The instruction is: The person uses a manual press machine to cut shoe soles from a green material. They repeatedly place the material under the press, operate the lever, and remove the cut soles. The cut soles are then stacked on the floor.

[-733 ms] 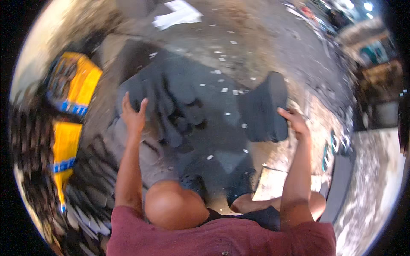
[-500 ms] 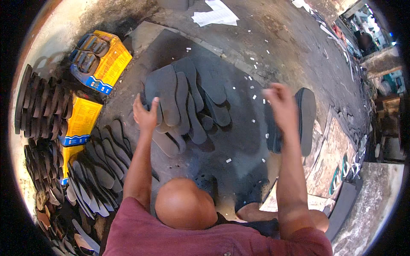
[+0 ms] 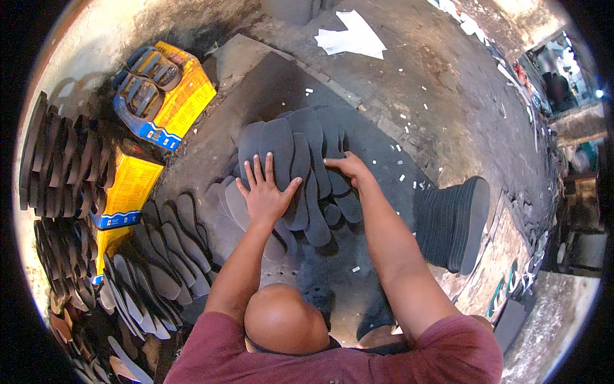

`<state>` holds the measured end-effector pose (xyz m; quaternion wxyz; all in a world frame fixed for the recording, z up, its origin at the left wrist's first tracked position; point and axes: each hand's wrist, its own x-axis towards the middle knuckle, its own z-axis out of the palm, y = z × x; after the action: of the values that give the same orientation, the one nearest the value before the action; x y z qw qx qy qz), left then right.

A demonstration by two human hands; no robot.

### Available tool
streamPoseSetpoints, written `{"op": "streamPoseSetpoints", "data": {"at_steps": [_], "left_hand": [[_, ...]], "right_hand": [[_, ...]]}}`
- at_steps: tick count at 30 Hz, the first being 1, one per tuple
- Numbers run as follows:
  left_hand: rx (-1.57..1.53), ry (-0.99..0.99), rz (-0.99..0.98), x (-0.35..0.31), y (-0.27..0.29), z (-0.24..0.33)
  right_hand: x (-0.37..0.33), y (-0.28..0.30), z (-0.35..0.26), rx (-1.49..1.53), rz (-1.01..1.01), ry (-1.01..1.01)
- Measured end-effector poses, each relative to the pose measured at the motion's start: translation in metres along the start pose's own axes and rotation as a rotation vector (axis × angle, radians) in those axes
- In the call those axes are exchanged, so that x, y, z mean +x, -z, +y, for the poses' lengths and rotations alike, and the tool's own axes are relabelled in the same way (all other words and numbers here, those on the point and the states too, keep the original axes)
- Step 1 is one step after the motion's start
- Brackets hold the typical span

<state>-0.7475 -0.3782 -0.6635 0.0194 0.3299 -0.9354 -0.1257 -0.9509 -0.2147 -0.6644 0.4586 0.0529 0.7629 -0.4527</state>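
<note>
A loose pile of dark grey shoe soles (image 3: pixel 277 146) lies overlapping on the ground in front of me. My left hand (image 3: pixel 263 195) rests flat on the near left part of it, fingers spread. Against the right side of the same pile is my right hand (image 3: pixel 350 168), its fingers stretched leftward over the sole edges. Some of its fingertips are hard to make out. To the right, a tight stack of dark soles (image 3: pixel 448 224) stands on edge, apart from my hands.
Yellow and blue boxes (image 3: pixel 185 93) stand at the left, the far one with a pair of sandals (image 3: pixel 152 83) on top. More soles (image 3: pixel 169 246) lean in rows near them. White papers (image 3: pixel 350 35) lie at the back. Small white bits dot the ground.
Both hands were raised and apart, the right one near the stack at right. Now the left is down on the pile and the right has moved left to its edge. The view has shifted.
</note>
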Motion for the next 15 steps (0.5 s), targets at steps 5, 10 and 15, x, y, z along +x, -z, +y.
{"op": "streamPoseSetpoints", "data": {"at_steps": [5, 10, 15], "left_hand": [[-0.029, -0.059, 0.043, 0.001, -0.004, 0.015], [-0.030, -0.035, 0.113, 0.000, -0.012, -0.002], [0.015, -0.036, 0.111, 0.000, -0.011, 0.003]], "right_hand": [[0.013, 0.022, 0.038, -0.127, 0.232, 0.130], [-0.074, 0.047, 0.016, -0.027, 0.554, 0.515], [-0.133, 0.048, 0.083, 0.297, 0.598, 0.809]]}}
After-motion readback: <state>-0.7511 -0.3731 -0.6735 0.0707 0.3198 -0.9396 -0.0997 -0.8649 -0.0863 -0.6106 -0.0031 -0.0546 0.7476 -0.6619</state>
